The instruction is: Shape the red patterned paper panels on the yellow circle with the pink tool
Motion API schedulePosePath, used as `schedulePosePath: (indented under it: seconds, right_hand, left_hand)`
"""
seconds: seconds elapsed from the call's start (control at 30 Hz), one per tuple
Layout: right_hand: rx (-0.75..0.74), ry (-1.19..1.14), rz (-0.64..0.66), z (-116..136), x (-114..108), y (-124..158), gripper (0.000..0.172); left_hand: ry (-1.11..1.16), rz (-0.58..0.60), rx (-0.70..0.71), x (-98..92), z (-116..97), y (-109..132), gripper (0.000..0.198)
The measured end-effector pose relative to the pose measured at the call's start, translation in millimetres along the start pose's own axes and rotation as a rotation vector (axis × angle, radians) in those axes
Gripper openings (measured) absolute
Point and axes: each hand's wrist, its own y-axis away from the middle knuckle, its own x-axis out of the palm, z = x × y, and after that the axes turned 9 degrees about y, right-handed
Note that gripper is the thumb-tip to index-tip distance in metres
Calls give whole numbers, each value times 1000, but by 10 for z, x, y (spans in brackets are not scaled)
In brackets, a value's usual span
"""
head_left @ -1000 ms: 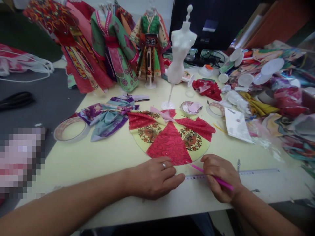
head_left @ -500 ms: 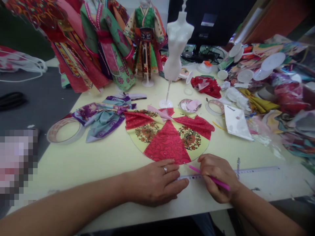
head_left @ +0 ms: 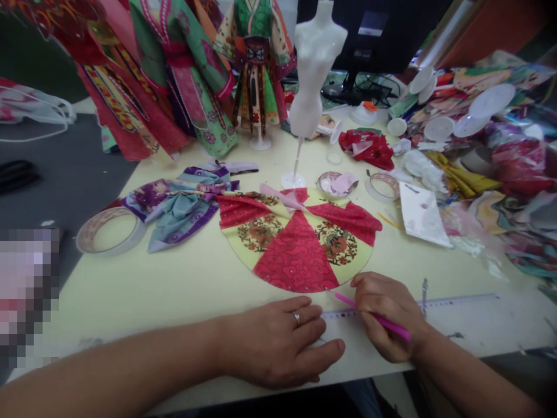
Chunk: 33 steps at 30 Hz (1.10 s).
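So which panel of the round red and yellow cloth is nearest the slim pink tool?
The red front wedge; adjoining yellow panels bear floral prints, other red panels lie behind.

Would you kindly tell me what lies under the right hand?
The ruler on the pale table shows on both sides of the right hand. The stretch between, and anything else beneath, is covered.

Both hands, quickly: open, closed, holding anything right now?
Left hand: open, palm down over the table, nothing visible in its grip.
Right hand: closed around a pink pen-like tool.
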Motion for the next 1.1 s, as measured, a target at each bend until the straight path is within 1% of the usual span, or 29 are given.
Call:
schedulePosePath:
  seconds: [0.2,0.63,0.97,1.03,1.1]
  right_hand:
    - [17,6,12,2,-7,1,16]
    - [14,3,6,-11,12,-8,17]
    - [39,-5,18,-16,23,-1,17]
    - [40,0,18,-18,27,2,16]
    - [46,8,19,-19,29,5,15]
  left_hand:
    - [-9,-17,-42,35,4,9,40]
    - [4,10,-38,16,-3,-11,41]
    - [1,-24,-40,20,14,-13,40]
    - [12,-42,-65,7,19,-9,40]
    - [30,-95,-127,-5,36,-7,41]
